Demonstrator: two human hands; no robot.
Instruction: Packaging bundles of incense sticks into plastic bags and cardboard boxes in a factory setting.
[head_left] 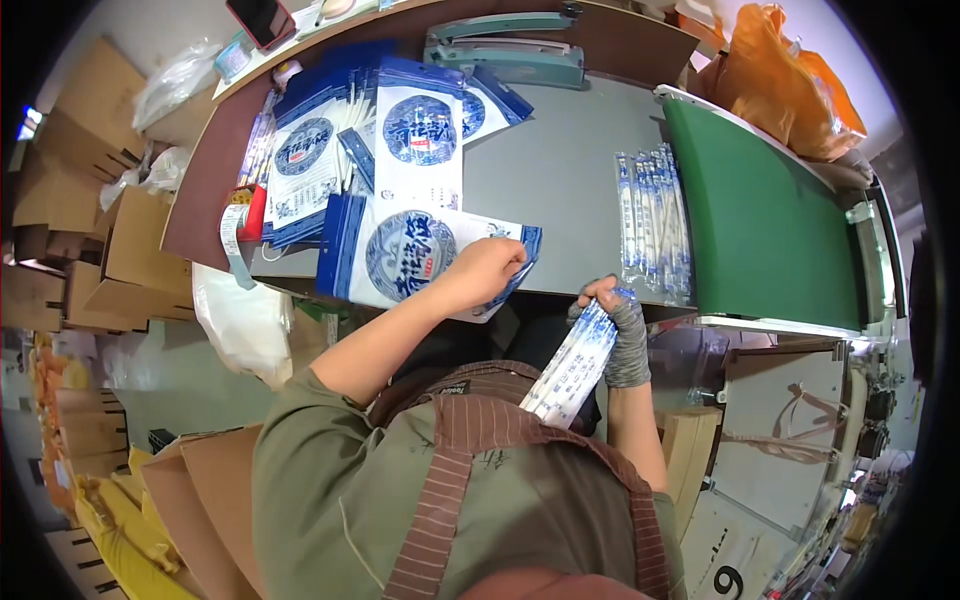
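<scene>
My left hand (487,269) is closed on the right end of a flat white-and-blue printed plastic bag (410,252) at the table's front edge. That bag lies sideways, its dark blue band to the left. In my right hand (618,318), which wears a grey fingerless glove, is a bundle of thin sticks in white-and-blue wrappers (575,366). The fingers wrap round its upper end, and its lower end slants toward my apron. More wrapped sticks (652,220) lie in a row on the table to the right.
Several printed bags (418,135) are piled at the back left, near a red tape dispenser (248,212). A teal metal-like device (505,55) stands at the back. On the right are a green board (760,210) and an orange bag (785,85). Cardboard boxes (145,245) stand at left.
</scene>
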